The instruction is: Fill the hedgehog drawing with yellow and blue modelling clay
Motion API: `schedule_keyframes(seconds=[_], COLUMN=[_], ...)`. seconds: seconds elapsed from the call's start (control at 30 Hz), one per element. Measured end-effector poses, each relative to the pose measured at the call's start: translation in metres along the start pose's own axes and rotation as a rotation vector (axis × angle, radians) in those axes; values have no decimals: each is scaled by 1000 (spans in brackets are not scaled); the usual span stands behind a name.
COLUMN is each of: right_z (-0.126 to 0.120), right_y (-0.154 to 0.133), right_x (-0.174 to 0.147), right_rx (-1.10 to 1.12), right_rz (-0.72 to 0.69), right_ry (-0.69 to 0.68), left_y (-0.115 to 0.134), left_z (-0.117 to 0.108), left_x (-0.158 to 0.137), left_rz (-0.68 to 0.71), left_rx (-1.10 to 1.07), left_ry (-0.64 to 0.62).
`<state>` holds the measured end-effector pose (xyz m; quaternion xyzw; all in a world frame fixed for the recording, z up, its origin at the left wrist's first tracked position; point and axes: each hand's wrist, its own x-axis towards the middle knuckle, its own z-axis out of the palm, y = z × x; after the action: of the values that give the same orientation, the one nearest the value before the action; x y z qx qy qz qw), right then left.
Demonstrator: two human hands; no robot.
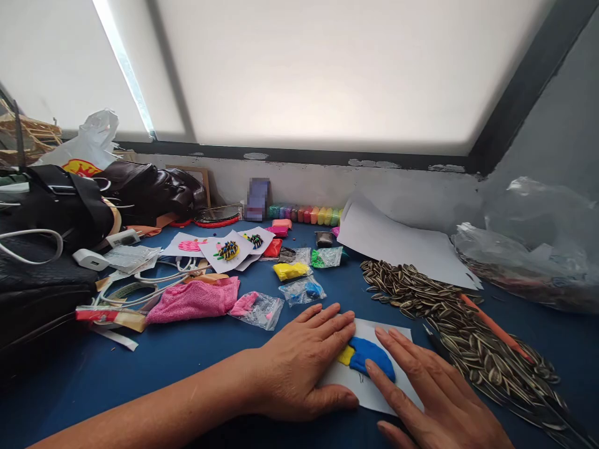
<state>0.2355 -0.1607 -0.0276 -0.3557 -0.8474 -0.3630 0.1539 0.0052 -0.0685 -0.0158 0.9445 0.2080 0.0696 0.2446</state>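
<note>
My left hand (304, 365) lies flat, my right hand (433, 390) is spread; neither grasps anything. Between them, the blue clay (373, 358) and yellow clay (346, 355) already cover part of the paper (369, 396); the visible clay bears no seeds (496, 368), which lie beyond my right hand.

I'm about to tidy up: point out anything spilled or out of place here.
The sunflower seeds look spilled: they lie loose and unevenly strewn on the blue tabletop beside the right hand, an orange stick among them, though they may be deliberate.
</note>
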Motion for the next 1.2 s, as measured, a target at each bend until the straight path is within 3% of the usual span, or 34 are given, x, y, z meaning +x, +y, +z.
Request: schedule_keyframes(seconds=[0.43,0.73,1.2], right_z=[0,2,6], right_y=[0,0,1], right_x=[-15,-12,-16], right_rx=[-8,-39,-11], right_rz=[50,92,70], right_ry=[-102,-59,-106], left_y=[0,1,1], left_z=[0,-1,0], left_x=[-1,-1,-2], left_rz=[5,-8,13], left_rx=[-11,-16,-22], left_ry=[16,5,28])
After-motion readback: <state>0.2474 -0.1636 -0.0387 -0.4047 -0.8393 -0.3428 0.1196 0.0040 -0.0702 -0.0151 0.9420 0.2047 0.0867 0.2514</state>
